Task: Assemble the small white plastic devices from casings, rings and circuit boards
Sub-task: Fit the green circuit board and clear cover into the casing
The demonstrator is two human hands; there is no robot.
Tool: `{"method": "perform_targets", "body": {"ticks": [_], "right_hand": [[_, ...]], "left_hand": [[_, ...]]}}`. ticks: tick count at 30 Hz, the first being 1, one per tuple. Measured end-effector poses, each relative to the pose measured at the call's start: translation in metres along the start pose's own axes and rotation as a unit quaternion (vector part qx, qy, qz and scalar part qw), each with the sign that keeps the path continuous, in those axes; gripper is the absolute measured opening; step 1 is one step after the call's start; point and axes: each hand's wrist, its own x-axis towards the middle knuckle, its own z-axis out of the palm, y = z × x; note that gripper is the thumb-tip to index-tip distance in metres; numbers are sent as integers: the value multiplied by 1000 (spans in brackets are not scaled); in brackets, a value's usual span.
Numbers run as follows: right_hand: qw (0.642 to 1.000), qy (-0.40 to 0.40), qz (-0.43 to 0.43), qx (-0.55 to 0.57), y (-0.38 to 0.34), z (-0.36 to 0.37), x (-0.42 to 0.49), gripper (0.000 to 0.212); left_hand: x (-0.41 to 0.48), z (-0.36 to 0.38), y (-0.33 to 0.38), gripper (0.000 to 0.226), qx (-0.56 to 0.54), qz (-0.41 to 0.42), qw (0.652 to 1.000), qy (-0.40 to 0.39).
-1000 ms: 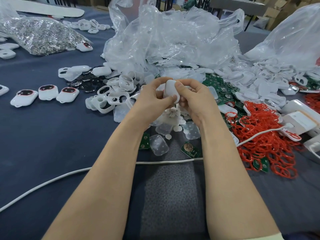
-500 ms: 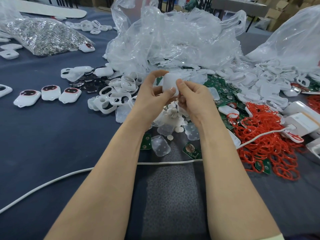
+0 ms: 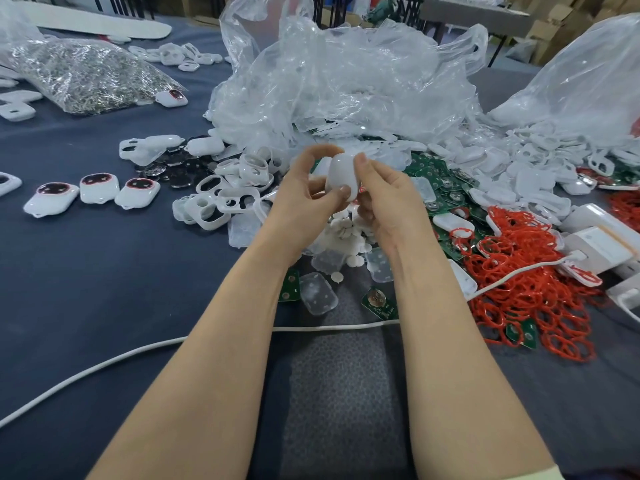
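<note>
White casing held mid-scene above the parts pile — left hand and right hand both pinching it, grip curled round its edges. Red rings right, finished devices left on surface.

A white cable runs along the near edge of the desk. Crumpled clear plastic bags heap mid-desk, and a bag of metal bits lies toward the far left corner.
</note>
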Motion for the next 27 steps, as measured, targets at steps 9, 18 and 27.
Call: {"method": "perform_targets", "body": {"ticks": [9, 18, 27], "right_hand": [[998, 30, -64, -7, -2, 6, 0, 23], [995, 15, -76, -59, -1, 6, -2, 12], [999, 39, -14, 26, -3, 1, -2, 22]], "left_hand": [[1, 1, 0, 34, -40, 6, 999, -3], [3, 0, -6, 23, 30, 28, 999, 18], [3, 0, -4, 28, -137, -54, 989, -6]]}}
